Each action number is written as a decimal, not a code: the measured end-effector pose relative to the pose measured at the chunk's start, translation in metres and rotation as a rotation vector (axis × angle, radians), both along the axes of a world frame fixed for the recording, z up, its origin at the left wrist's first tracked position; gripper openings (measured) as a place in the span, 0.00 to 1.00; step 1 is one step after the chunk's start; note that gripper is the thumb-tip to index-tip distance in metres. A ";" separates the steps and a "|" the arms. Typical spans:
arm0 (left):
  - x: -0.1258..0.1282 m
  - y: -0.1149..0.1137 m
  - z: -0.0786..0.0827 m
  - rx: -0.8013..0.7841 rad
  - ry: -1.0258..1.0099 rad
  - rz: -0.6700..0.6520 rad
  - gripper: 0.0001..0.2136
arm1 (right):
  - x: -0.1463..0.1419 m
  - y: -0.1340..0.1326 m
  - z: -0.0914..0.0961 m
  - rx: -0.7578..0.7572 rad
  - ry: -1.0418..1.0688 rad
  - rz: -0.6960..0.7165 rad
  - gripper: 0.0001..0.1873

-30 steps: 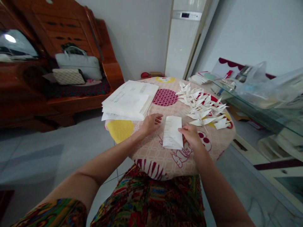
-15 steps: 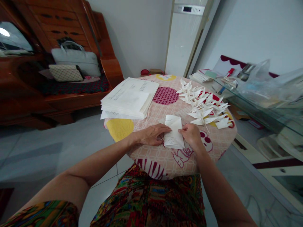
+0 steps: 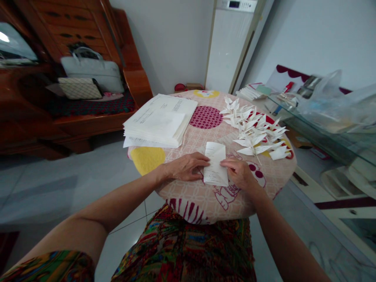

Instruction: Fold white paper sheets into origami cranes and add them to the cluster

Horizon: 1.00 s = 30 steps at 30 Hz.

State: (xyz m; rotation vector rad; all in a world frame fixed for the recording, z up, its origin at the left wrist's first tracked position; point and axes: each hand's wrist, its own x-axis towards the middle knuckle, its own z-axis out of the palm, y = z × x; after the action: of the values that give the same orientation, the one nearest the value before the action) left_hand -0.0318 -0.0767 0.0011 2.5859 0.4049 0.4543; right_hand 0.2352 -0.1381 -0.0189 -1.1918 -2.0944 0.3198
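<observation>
A folded sheet of white paper (image 3: pixel 215 172) with faint printed lines lies on the cloth-covered table in front of me. My left hand (image 3: pixel 190 166) is closed at its left edge, fingertips on the paper and thumb tucked low. At the right edge, my right hand (image 3: pixel 237 170) grips the paper with its index finger on top and the other fingers curled; the thumb is mostly hidden. Just beyond the right hand are several folded white paper pieces (image 3: pixel 252 127) with pointed ends, heaped together. A thick stack of printed white sheets (image 3: pixel 160 119) rests at the table's far left.
The round table (image 3: pixel 182 196) has a pink patterned cloth. To the right stands a glass-topped cabinet (image 3: pixel 329 137) bearing plastic bags (image 3: pixel 326 102) and papers. On the left, a wooden bench (image 3: pixel 138 84) holds a grey handbag (image 3: pixel 94 70) and a quilted pouch (image 3: pixel 79 88).
My right hand has shifted slightly, its index finger now straighter along the paper's right edge. The left hand stays nearly in place at the other edge. The view has tilted a little.
</observation>
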 end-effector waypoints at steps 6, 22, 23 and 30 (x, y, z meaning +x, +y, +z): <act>-0.002 0.021 0.003 0.014 0.030 0.026 0.14 | 0.005 0.008 -0.004 0.015 -0.008 0.014 0.20; 0.024 0.071 -0.015 -0.107 -0.176 0.350 0.17 | 0.005 0.003 -0.015 0.150 0.070 0.005 0.18; 0.024 0.073 -0.017 -0.129 -0.182 0.356 0.18 | 0.006 0.002 -0.015 0.152 0.073 0.005 0.18; 0.016 0.073 -0.021 -0.119 -0.186 0.290 0.19 | 0.005 -0.002 -0.014 0.115 0.096 -0.022 0.18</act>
State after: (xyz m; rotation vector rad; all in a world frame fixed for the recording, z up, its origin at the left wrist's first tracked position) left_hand -0.0160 -0.0040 -0.0203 2.3532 0.7224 0.7404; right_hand 0.2404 -0.1404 -0.0333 -1.1092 -1.9883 0.2383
